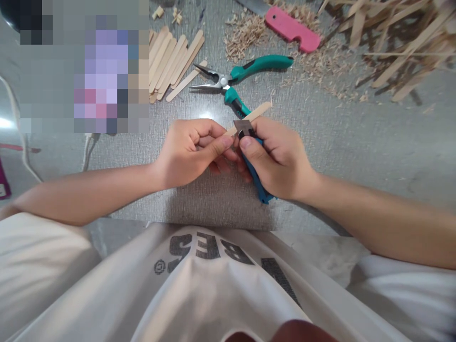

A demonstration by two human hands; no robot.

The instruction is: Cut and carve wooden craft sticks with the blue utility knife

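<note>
Between the thumb and fingers of my left hand (197, 149) is the near end of a wooden craft stick (261, 110), which slants up and to the right. My right hand (281, 154) is wrapped round the blue handle of a utility knife (254, 173), thumb on its upper end. The short metal blade lies across the stick, near my left fingertips. Just beyond the hands, needle-nose pliers (223, 81) with green handles rest on the table, jaws spread. One lower handle of the pliers runs behind the stick.
Several craft sticks (178, 61) lie in a row at the upper left. A knife with a pink handle (292, 29) sits among wood shavings (245, 38). A loose heap of sticks (395, 42) fills the upper right. A white cable (24, 137) runs along the left.
</note>
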